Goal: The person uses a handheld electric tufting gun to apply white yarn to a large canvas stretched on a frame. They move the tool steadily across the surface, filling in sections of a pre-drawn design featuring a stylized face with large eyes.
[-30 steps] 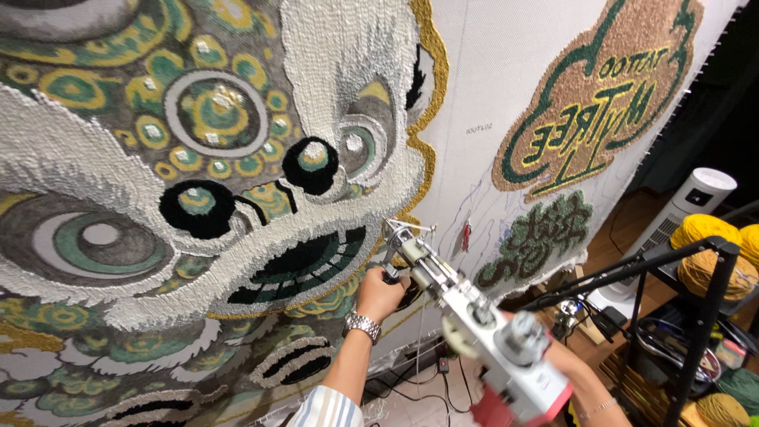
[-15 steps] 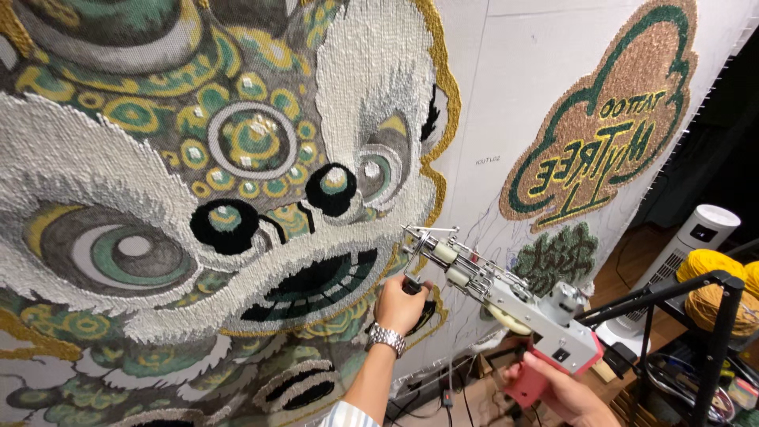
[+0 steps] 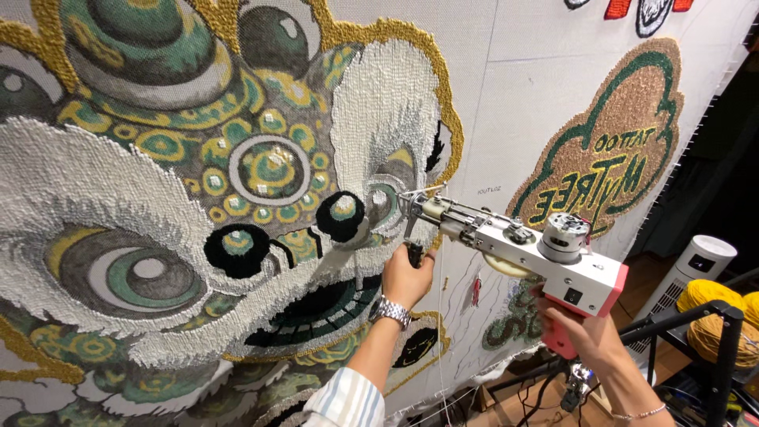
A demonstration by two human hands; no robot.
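Cloth: big white tufting cloth with lion-head rug design.
Gun: tufting gun, raised since 1 s ago; needle now touches cloth beside lion's cheek.
L hand: closed on front grip.
R hand: closed on pink handle.

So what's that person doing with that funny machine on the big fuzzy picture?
A person is holding a tufting gun up to a big stretched cloth with a fluffy lion face made of yarn. The left hand grips the front handle under the tip, and the right hand holds the pink back grip. The tip points at the white fur by the lion's cheek. Yellow yarn cones sit on a rack at the right.
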